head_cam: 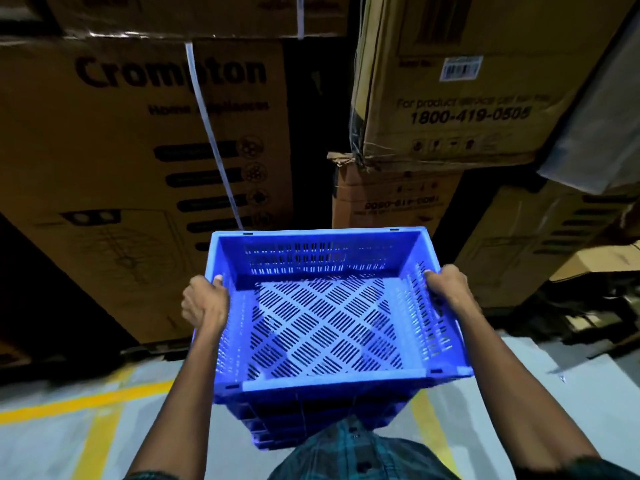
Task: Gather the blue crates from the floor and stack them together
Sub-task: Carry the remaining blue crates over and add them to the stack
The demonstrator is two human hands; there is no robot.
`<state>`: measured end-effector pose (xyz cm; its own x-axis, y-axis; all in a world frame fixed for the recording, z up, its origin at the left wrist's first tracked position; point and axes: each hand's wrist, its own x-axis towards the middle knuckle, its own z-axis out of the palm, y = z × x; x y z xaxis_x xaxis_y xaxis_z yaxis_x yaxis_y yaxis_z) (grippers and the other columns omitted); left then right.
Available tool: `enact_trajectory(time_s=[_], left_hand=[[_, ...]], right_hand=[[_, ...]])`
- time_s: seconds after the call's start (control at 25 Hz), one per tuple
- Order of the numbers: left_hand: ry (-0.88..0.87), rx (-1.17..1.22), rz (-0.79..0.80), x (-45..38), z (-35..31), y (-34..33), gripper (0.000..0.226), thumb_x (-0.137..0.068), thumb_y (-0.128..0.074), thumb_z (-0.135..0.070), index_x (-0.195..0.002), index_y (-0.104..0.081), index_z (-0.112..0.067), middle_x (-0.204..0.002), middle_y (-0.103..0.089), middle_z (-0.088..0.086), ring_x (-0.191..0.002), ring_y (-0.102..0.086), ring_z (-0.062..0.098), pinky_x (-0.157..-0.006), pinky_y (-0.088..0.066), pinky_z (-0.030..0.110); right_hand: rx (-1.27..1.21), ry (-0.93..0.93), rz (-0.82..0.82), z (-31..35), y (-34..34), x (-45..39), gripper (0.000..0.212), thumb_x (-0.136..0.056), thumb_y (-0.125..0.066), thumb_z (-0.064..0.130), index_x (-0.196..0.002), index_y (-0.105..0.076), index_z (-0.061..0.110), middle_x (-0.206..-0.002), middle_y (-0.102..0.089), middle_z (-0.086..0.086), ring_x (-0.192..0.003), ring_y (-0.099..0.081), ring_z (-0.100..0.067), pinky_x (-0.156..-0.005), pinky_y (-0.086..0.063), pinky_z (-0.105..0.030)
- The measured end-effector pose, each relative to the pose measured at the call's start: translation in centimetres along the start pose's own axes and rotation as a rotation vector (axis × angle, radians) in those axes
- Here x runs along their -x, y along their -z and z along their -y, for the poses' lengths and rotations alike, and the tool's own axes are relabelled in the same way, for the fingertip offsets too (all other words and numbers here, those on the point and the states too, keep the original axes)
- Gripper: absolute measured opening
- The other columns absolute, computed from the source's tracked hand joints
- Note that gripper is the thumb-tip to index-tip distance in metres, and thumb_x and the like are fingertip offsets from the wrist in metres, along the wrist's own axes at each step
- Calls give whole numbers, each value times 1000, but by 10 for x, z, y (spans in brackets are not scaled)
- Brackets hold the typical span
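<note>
Looking down from the head camera, a person carries a blue crate out in front of the chest, above a grey floor marked with yellow lines. The left hand grips the crate's left rim, fingers curled tightly over the outside and the thumb hooked over the top edge. The right hand grips the right rim the same way, its fingertips wrapped inside against the slotted wall. The crate is level, empty, with a slotted diamond-pattern bottom. Below its near edge, more blue crate rims show, nested under it; how many cannot be told. A plaid shirt sits at the bottom of the view, touching the lowest crate edge. Behind the crate rise stacked cardboard boxes, the left one printed "Crompton" and crossed by a white strap, the right ones bearing a barcode label and a phone number.
</note>
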<state>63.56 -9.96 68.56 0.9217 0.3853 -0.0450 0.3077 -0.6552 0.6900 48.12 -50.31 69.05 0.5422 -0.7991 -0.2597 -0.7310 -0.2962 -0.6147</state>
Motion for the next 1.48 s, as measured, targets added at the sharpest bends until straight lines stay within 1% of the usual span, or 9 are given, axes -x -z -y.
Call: enact_trajectory(time_s=[0.28, 0.52, 0.72, 0.84, 0.92, 1.0, 1.16, 1.32, 1.48], left_hand=[[-106, -102, 309, -44, 12, -34, 31, -97, -49, -25, -116, -58, -3, -118, -65, 27, -104, -63, 46, -81, -49, 40], [-153, -84, 355, -49, 17, -36, 26, -92, -48, -22, -113, -55, -9, -111, -66, 23, -91, -67, 43, -80, -58, 46], [-171, -102, 348, -49, 18, -41, 26, -92, -51, -20, -117, -53, -11, -117, -63, 24, -101, -63, 43, -77, -49, 38], [-177, -103, 313, -50, 30, -41, 28, -93, -53, -20, -120, -54, -12, -115, -65, 25, -102, -64, 44, -81, -50, 38], [-183, -129, 350, -53, 35, -40, 30, -94, -55, -22, -122, -52, -12, -112, -67, 27, -97, -66, 45, -83, -55, 43], [-169, -168, 383, -52, 37, -40, 36, -93, -58, -25, -125, -48, -13, -114, -66, 27, -98, -66, 45, -85, -56, 48], [-199, -264, 310, -48, 34, -44, 37, -92, -57, -24, -125, -44, -14, -120, -61, 27, -107, -60, 49, -89, -50, 48], [-212, -141, 330, -55, 30, -39, 29, -92, -54, -20, -120, -52, -16, -117, -63, 25, -102, -63, 45, -86, -54, 46], [-234, -119, 337, -56, 25, -36, 31, -93, -52, -19, -123, -50, -16, -121, -62, 23, -104, -62, 43, -86, -53, 46]], right_hand=[[133, 55, 50, 20, -22, -35, 34, -89, -53, 18, -117, -60, -1, -118, -65, -27, -107, -65, -38, -88, -51, -39], [149, 155, -45, 16, -32, -47, 30, -88, -52, 11, -115, -60, 1, -114, -65, -31, -104, -63, -45, -88, -52, -43], [82, 218, -67, 11, -33, -44, 29, -86, -54, 10, -113, -61, 4, -107, -68, -24, -102, -65, -43, -84, -49, -36], [86, 245, 91, 0, -28, -41, 52, -85, -60, 12, -136, -49, 10, -112, -69, -20, -105, -66, -39, -86, -50, -36], [138, 272, 204, -15, -25, -33, 82, -87, -64, 14, -157, -21, 22, -113, -68, -18, -104, -66, -36, -84, -47, -32], [215, 325, 161, -26, -26, -24, 90, -86, -59, 7, -159, -9, 26, -109, -69, -21, -98, -67, -38, -76, -43, -29], [178, 310, 83, -21, -28, -27, 83, -84, -48, 1, -158, -18, 26, -117, -64, -26, -101, -66, -41, -81, -49, -35], [10, 336, 83, -11, -29, -34, 71, -83, -48, 0, -149, -40, 24, -116, -68, -18, -100, -69, -32, -86, -53, -35], [39, 314, 69, -11, -34, -30, 74, -83, -48, 0, -152, -34, 23, -116, -67, -18, -97, -68, -34, -82, -52, -34]])
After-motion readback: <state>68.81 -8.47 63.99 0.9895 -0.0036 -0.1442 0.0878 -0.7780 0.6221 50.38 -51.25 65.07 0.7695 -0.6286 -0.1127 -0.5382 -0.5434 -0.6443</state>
